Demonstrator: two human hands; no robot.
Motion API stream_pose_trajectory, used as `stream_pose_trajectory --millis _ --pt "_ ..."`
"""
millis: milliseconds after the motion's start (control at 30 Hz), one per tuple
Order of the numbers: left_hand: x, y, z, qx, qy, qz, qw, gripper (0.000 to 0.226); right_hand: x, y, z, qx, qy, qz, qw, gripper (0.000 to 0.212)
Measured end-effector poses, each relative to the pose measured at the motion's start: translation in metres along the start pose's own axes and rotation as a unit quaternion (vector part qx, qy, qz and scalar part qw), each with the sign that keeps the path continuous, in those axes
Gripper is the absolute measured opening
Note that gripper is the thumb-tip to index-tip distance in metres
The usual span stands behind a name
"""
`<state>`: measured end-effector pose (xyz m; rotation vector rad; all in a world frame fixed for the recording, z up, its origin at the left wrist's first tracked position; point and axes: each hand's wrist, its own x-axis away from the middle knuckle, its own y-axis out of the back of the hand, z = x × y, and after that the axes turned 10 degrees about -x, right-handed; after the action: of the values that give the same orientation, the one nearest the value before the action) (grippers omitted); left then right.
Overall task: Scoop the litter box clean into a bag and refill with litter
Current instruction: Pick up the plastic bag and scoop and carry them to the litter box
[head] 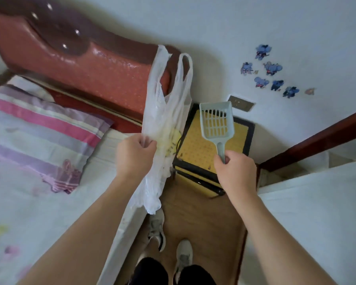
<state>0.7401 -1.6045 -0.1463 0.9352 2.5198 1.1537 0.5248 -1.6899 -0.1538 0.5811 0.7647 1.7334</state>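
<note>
White plastic carrier bag (164,112): thin, translucent, crumpled, with a faint yellow print near its middle. My left hand (135,155) grips it mid-length; both loop handles point up, the bottom hangs below my wrist. Litter scoop (216,120): pale blue-green plastic, slotted, head up, handle gripped in my right hand (233,171), just right of the bag

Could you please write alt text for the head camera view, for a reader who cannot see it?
A person standing beside a bed grips a crumpled white plastic bag in the left hand and holds a pale blue slotted litter scoop by its handle in the right hand. Beneath the scoop stands a yellow-topped bedside cabinet.
</note>
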Motion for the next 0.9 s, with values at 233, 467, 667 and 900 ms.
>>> stream_pose_trajectory --millis 233,467,667,900 --pt "0.069 0.092 0.049 0.027 0.066 -0.086 0.994 0.041 0.06 -0.007 0.061 0.014 0.097 0.074 0.992 0.038" --pt "0.138 0.196 0.135 0.025 0.14 -0.207 0.968 0.04 0.133 -0.052 0.147 -0.011 0.213 0.137 0.967 0.034" --pt "0.222 0.29 0.229 0.007 0.182 -0.3 0.936 0.041 0.236 -0.104 0.23 -0.004 0.296 0.207 0.933 0.032" --pt "0.343 0.382 0.338 -0.02 0.242 -0.381 0.892 0.041 0.386 -0.163 0.308 -0.039 0.362 0.295 0.883 0.033"
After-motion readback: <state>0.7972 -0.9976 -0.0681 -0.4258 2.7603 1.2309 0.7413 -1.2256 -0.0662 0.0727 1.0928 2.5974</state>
